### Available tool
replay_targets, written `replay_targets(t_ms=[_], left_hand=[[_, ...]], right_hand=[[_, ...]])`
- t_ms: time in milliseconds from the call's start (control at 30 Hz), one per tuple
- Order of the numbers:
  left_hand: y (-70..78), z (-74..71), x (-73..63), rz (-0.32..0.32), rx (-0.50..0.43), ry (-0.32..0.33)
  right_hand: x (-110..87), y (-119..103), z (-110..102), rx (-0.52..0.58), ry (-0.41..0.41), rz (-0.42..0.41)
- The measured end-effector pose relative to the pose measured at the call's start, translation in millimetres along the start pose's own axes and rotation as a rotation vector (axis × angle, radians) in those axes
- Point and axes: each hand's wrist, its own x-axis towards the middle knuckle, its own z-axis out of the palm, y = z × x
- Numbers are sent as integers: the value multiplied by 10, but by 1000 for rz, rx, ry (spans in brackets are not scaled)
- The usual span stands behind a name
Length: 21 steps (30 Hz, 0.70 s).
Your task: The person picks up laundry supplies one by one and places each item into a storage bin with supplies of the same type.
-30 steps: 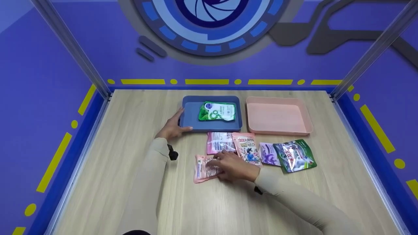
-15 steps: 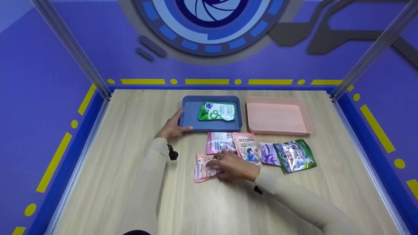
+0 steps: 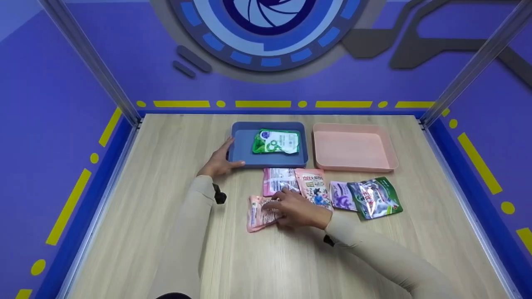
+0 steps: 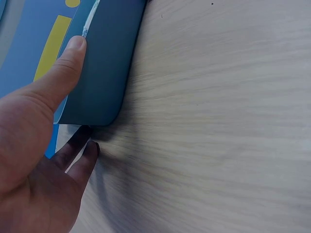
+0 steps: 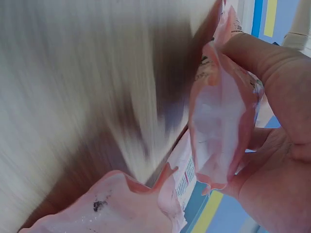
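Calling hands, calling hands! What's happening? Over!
Left hand touching blue tray. Right hand gripping pink packet. In the way: purple-pink packet, partly between packet and tray.

Right hand point(image 3: 297, 210) covers the right end of the pink packet point(image 3: 258, 215). Green pouch point(image 3: 377, 198) overlies the purple packet point(image 3: 342, 197), concealing its right edge. Fine print on the magenta-edged packet point(image 3: 280, 180): too small to read. Head view: circular wall emblem point(image 3: 269, 34) cut off at top edge. Left wrist view: blue tray point(image 4: 103, 73) cut off at top. Right wrist view: tabletop point(image 5: 73, 73) blurred.
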Motion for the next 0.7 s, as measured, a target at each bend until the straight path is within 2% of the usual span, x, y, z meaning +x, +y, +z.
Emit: replay_targets(t_ms=[267,533,700], left_hand=[[3,-5,-3,1,5,2],[-2,-8,-2,7,-2,-6],[1,-12,-7,18,-6,-5]], right_hand=[[-7,22,-17,-6,41,-23],[-18,35,-67,7,24,0],[-26,49,-87,-4,61,-22]])
